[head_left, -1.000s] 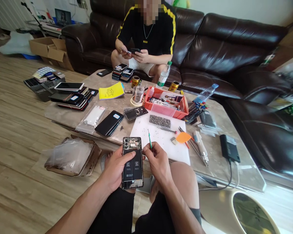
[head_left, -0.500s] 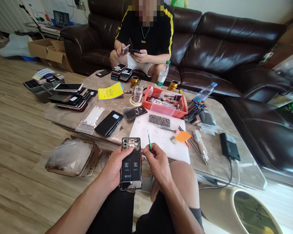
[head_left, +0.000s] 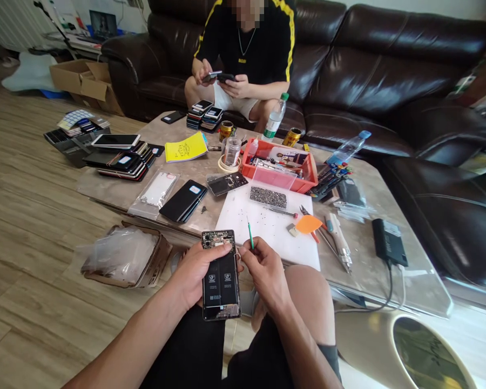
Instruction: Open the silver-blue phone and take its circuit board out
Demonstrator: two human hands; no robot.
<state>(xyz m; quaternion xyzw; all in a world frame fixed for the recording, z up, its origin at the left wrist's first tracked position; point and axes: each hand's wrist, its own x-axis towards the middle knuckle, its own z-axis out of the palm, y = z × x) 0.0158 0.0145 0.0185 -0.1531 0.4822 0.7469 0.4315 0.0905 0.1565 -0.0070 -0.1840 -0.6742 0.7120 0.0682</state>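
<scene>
My left hand is wrapped round an opened smartphone, its back cover off. The thumb lies across the circuit board at the top, above the black battery. Between the fingers of my right hand is a thin green tool with a fine tip pointing up and away. These fingers are at the phone's right edge, and a thin pale strand shows there; what it belongs to I cannot make out. A white mat lies on the table beyond my hands.
On the table stand a red tool box, a tray of screws, pliers, an orange pick, stacked phones and a water bottle. Across it, a person on the sofa holds phones.
My view has shifted slightly. My left thumb has slid right across the phone's board to its right side. My right hand keeps the green tool, close to the phone's edge.
</scene>
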